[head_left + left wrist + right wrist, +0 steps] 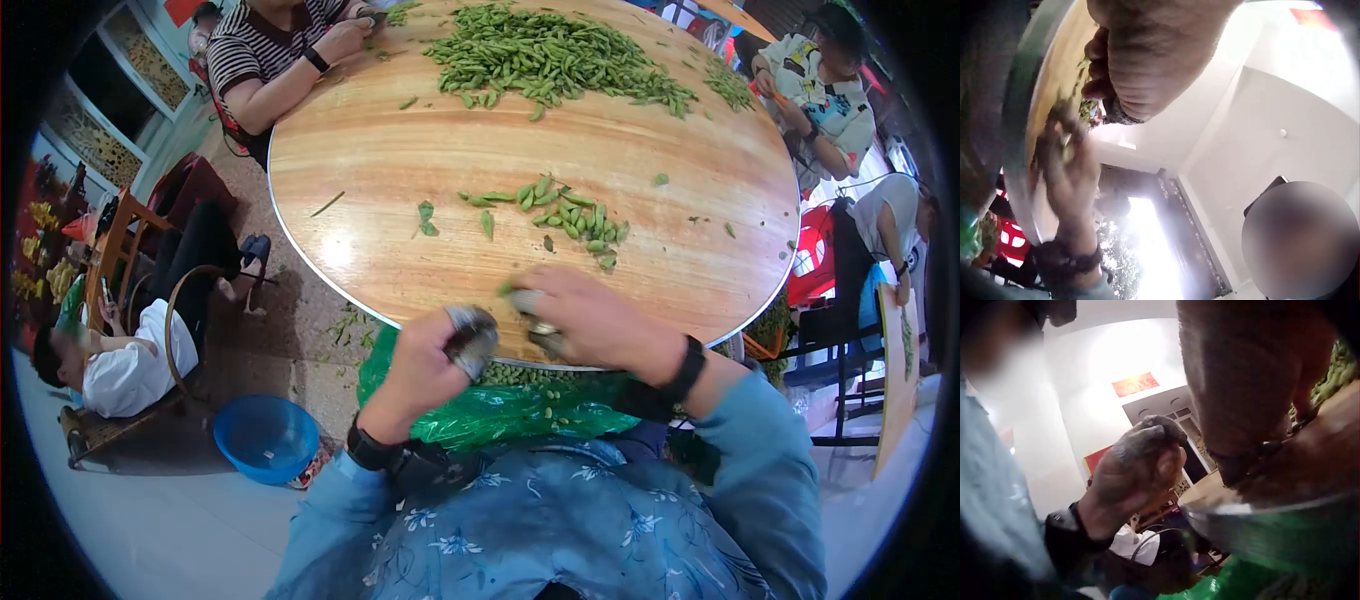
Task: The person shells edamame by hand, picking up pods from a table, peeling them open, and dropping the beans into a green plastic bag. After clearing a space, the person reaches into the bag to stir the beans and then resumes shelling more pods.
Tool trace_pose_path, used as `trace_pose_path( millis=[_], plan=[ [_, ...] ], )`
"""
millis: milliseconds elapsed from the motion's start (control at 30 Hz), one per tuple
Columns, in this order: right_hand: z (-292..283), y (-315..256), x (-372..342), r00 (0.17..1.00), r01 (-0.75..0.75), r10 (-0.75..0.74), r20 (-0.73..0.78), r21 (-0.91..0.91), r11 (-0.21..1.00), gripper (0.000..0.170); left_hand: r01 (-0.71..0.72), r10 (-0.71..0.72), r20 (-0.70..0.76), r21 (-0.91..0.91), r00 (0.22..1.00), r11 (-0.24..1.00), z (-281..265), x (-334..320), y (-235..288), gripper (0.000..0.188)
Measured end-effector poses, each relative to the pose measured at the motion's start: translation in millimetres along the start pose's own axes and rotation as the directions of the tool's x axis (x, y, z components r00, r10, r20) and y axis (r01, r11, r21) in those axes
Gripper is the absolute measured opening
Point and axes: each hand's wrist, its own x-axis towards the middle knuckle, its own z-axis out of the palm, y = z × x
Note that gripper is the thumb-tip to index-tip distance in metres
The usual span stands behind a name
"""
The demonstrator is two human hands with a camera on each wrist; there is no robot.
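Observation:
My left hand (pixel 425 358) is above the table's near edge with its fingers curled; grey wrapping covers the fingertips, and no held thing shows. Just to its right, my right hand (pixel 595 318) pinches a green bean pod (pixel 505 288) at its fingertips, partly hidden and blurred. Grey wrapping is on its fingers too. Beyond the hands, a small cluster of green pods (pixel 590 222) lies on the wooden table (pixel 380 260). Below the table edge, shelled green beans (pixel 530 374) lie in a green plastic bag (pixel 470 418) at my lap.
A large heap of green pods (pixel 540 55) covers the table's far side. One person (pixel 275 60) sits at the far left of the table, another (pixel 820 90) at the far right. A blue basin (pixel 265 438) stands on the floor at left, near a person (pixel 140 360) in a chair.

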Motion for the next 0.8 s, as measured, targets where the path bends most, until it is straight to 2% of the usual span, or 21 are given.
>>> trace_pose_path(
  millis=[33,67,100,133,200,233,267,300,367,400,433,467,500,567,600,633,700,767,800],
  plan=[
    [-9.8,0.6,-21.0,0.999,-0.052,0.052,0.008,-0.040,0.998,0.030,0.015,-0.014,-0.065,0.014,0.998,1.000,-4.3,7.4,-2.1,0.015],
    [-17.4,2.9,-44.9,0.994,-0.092,0.090,-0.060,-0.038,0.995,0.031,0.028,-0.025,-0.130,0.026,0.991,0.999,-8.0,15.9,-4.3,0.015],
    [-25.1,4.8,-69.8,0.984,-0.131,0.126,-0.129,-0.033,0.991,0.032,0.027,-0.024,-0.128,0.024,0.992,0.999,-10.1,24.3,-10.3,0.015],
    [-37.8,2.6,-93.1,0.957,-0.256,0.245,-0.156,-0.050,0.966,0.033,-0.010,0.020,-0.161,0.063,0.987,0.998,-11.2,33.3,-19.9,0.016],
    [-58.7,7.0,-152.8,0.839,-0.520,0.483,-0.250,-0.107,0.848,0.033,-0.046,0.065,-0.187,0.101,0.980,0.994,-15.5,52.0,-29.8,0.017],
    [-67.2,11.5,-182.6,0.741,-0.653,0.591,-0.319,-0.139,0.744,0.031,-0.083,0.128,-0.128,0.310,0.983,0.947,-17.1,61.1,-32.5,0.021],
    [-79.6,7.0,-197.8,0.681,-0.713,0.610,-0.405,-0.176,0.679,0.031,-0.126,0.177,-0.055,0.499,0.983,0.857,-16.6,69.8,-35.3,0.024],
    [-90.8,1.1,-213.2,0.615,-0.771,0.620,-0.487,-0.204,0.604,0.030,-0.130,0.171,-0.040,0.489,0.984,0.862,-14.2,78.9,-38.2,0.024],
    [-95.5,8.3,-259.0,0.521,-0.840,0.525,-0.673,-0.296,0.455,0.028,-0.239,0.289,0.010,0.589,0.957,0.772,-5.5,94.9,-45.6,0.019],
    [-95.4,3.1,-265.4,0.453,-0.861,0.501,-0.738,-0.215,0.461,0.026,-0.241,0.271,0.033,0.571,0.962,0.785,-2.3,100.2,-51.4,0.019],
    [-96.1,-3.6,-264.3,0.438,-0.874,0.525,-0.730,-0.209,0.439,0.026,-0.303,0.293,0.110,0.564,0.950,0.768,-2.7,107.2,-56.9,0.019],
    [-94.2,-12.2,-256.2,0.372,-0.897,0.602,-0.707,-0.106,0.430,0.027,-0.366,0.316,0.188,0.552,0.930,0.750,-2.4,111.0,-60.8,0.018],
    [-87.6,-20.5,-248.1,0.305,-0.912,0.676,-0.671,-0.002,0.410,0.028,-0.370,0.302,0.214,0.533,0.929,0.760,-1.8,110.1,-59.8,0.018],
    [-69.7,-32.5,-227.0,0.466,-0.850,0.781,-0.416,0.034,0.525,0.025,-0.239,0.181,0.158,0.554,0.971,0.797,-1.7,109.2,-55.0,0.017],
    [-55.3,-36.7,-214.7,0.513,-0.821,0.814,-0.272,0.120,0.558,0.025,-0.235,0.170,0.167,0.548,0.971,0.803,1.0,107.1,-59.4,0.017],
    [-38.1,-37.3,-202.2,0.565,-0.787,0.815,-0.128,0.213,0.579,0.025,-0.217,0.180,0.120,0.551,0.976,0.806,1.8,105.7,-63.4,0.017],
    [-11.3,-28.4,-177.3,0.688,-0.726,0.711,0.147,0.120,0.677,0.027,-0.186,0.180,0.066,0.560,0.981,0.807,2.6,101.6,-66.7,0.016],
    [18.1,-10.3,-157.4,0.664,-0.712,0.677,0.319,-0.009,0.702,0.031,-0.108,0.133,-0.021,0.471,0.991,0.876,4.7,97.1,-66.1,0.015],
    [33.7,0.7,-148.2,0.662,-0.686,0.676,0.324,-0.102,0.721,0.032,-0.091,0.121,-0.033,0.472,0.992,0.877,5.6,94.8,-69.0,0.015]
  ],
)
